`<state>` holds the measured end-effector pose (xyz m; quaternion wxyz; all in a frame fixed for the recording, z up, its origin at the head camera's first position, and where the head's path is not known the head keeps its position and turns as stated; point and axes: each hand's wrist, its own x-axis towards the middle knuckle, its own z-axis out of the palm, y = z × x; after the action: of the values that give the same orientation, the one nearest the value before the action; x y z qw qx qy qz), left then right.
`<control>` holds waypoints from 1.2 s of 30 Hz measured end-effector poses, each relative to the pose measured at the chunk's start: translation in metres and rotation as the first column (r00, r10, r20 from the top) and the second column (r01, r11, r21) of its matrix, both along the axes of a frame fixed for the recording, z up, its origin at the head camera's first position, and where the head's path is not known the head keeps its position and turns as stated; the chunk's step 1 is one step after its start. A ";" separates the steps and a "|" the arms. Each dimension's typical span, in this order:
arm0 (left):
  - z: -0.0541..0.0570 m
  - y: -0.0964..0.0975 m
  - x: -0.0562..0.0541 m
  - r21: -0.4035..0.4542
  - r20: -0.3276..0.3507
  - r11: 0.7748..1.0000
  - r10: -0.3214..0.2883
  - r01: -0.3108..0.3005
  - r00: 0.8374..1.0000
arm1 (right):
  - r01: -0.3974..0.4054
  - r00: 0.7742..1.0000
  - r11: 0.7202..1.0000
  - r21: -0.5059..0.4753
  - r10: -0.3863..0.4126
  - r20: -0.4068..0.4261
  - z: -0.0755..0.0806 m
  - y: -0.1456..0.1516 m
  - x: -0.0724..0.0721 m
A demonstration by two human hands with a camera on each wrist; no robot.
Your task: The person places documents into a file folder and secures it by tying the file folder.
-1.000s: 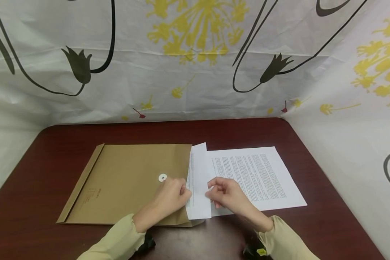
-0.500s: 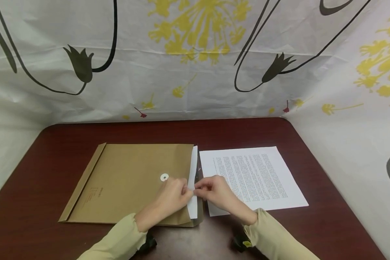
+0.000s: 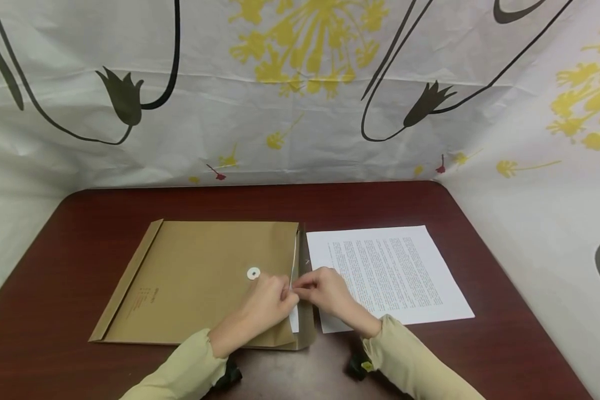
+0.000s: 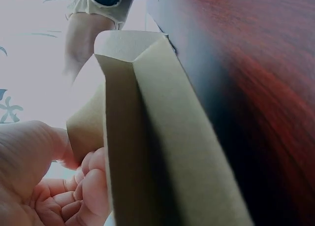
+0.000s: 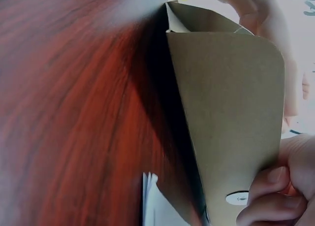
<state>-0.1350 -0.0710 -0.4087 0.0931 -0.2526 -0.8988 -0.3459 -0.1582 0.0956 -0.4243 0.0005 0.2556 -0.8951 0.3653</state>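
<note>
A large brown paper envelope (image 3: 205, 266) lies flat, a white disc (image 3: 253, 273) on its upper side. Its mouth faces right and gapes in the left wrist view. My left hand (image 3: 267, 297) pinches the upper panel's edge by the mouth. A narrow white strip of paper (image 3: 294, 322) shows inside the mouth. Thumb and forefinger of my right hand (image 3: 325, 289) come together on that paper's edge, close to the left fingertips. Below them, the flap (image 3: 308, 329) sticks out rightward; in the right wrist view it covers part of the envelope, with curled fingers (image 5: 270, 206) over its disc.
Printed white sheets (image 3: 385, 272) lie right of the envelope, their near left corner under the right forearm. Everything rests on a dark red table (image 3: 380, 205). A patterned white cloth (image 3: 300, 139) hangs behind its back edge and along the sides.
The paper between the hands has slid left into the envelope, from a wide strip to a sliver. My right hand has moved left with it. The left hand has kept its hold.
</note>
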 end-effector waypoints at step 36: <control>-0.006 0.002 0.001 -0.012 0.017 1.000 0.016 -0.015 1.000 | -0.094 0.992 0.985 0.147 0.081 0.093 -0.007 -0.011 0.010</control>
<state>-0.1338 -0.0686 -0.4147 0.0866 -0.2432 -0.9036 -0.3418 -0.1483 0.0841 -0.4313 -0.0739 0.2778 -0.9074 0.3067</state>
